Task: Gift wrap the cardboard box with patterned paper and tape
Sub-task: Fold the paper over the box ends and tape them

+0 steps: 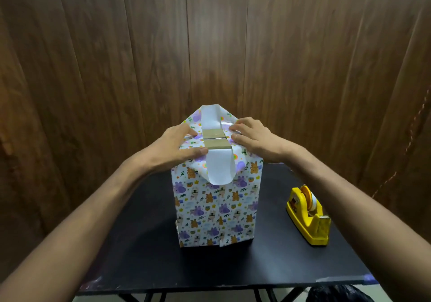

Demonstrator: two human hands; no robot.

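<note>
A tall cardboard box stands upright in the middle of the black table (140, 250), its sides covered in white patterned paper (217, 210) with purple and orange cartoon animals. On top, a strip of bare taped cardboard (215, 139) shows between the folded side flaps. A near flap (220, 167) hangs over the front edge with its white underside showing, and a far flap (211, 115) stands up behind. My left hand (178, 147) presses the left side flap down flat. My right hand (253, 137) presses the right side flap down, fingers straight.
A yellow tape dispenser (309, 216) with a roll of clear tape sits on the table to the right of the box. A dark wood-panelled wall rises close behind the table. A black bag (338, 293) lies on the floor under the table's front right corner.
</note>
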